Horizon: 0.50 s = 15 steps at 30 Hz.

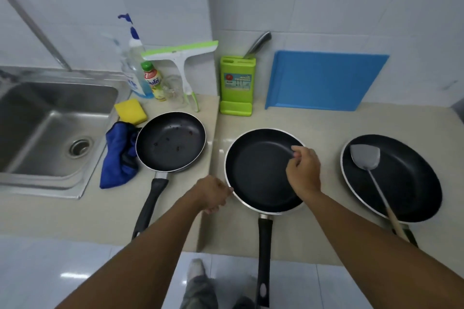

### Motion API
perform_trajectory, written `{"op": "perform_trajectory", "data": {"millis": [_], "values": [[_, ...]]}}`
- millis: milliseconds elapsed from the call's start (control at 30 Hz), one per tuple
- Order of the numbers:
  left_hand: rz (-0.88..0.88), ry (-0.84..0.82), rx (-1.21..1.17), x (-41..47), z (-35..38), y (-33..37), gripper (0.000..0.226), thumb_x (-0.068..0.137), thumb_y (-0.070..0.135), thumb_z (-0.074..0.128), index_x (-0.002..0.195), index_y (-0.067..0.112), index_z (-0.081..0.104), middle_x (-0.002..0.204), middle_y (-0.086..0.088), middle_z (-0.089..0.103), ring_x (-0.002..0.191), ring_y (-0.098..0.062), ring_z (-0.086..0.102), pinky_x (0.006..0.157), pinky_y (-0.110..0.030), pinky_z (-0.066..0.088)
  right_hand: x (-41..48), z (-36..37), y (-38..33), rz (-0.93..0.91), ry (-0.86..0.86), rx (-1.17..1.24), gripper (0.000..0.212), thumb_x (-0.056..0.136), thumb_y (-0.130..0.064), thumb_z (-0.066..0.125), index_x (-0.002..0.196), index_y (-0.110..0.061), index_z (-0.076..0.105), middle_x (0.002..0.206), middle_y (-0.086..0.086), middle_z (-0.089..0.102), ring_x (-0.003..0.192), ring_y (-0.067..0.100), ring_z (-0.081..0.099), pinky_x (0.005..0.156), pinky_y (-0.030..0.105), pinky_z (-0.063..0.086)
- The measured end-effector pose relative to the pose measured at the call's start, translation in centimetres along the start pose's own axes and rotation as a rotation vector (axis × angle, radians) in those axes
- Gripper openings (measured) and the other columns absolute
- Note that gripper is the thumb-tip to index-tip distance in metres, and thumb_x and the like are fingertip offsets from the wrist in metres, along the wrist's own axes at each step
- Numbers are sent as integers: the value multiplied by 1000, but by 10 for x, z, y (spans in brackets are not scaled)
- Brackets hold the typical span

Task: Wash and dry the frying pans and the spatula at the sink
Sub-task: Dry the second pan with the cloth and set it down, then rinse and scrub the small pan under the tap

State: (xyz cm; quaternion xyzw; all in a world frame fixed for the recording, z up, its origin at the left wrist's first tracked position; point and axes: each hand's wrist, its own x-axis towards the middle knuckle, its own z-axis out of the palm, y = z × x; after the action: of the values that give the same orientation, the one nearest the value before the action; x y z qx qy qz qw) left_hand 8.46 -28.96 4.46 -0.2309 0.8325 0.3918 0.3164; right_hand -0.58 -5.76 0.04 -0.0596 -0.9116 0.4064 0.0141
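Note:
Three black frying pans lie on the beige counter. The small pan (170, 142), with dark specks inside, sits beside the steel sink (50, 118). The middle pan (256, 170) has its handle pointing toward me. My left hand (213, 194) is curled at its left rim, touching it. My right hand (303, 170) hovers over the pan's right side with fingers pinched together; I cannot tell if it holds something. The right pan (401, 183) carries a metal spatula (366, 158) with a wooden handle.
A blue cloth (116, 158) and a yellow sponge (130, 110) lie by the sink. Behind them stand soap bottles (136, 70), a squeegee (183, 63), a green knife block (237, 85) and a blue cutting board (324, 80) leaning on the tiled wall.

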Motion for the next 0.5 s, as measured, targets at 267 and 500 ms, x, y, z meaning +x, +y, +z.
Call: {"op": "perform_trajectory", "data": {"millis": [267, 500], "values": [[52, 430, -109, -25, -77, -47, 16, 98, 23, 61, 102, 15, 75, 109, -10, 77, 106, -30, 71, 93, -33, 54, -32, 40, -73, -110, -209, 61, 30, 93, -6, 49, 108, -14, 73, 105, -1, 73, 95, 8, 62, 88, 20, 46], [-12, 572, -232, 0, -123, -88, 29, 97, 10, 58, 125, 2, 56, 122, -17, 63, 105, -31, 63, 89, -43, 57, -50, 112, -129, 1, -325, 62, 31, 95, -15, 52, 120, -13, 71, 109, 8, 74, 104, 25, 67, 91, 28, 49]]}}
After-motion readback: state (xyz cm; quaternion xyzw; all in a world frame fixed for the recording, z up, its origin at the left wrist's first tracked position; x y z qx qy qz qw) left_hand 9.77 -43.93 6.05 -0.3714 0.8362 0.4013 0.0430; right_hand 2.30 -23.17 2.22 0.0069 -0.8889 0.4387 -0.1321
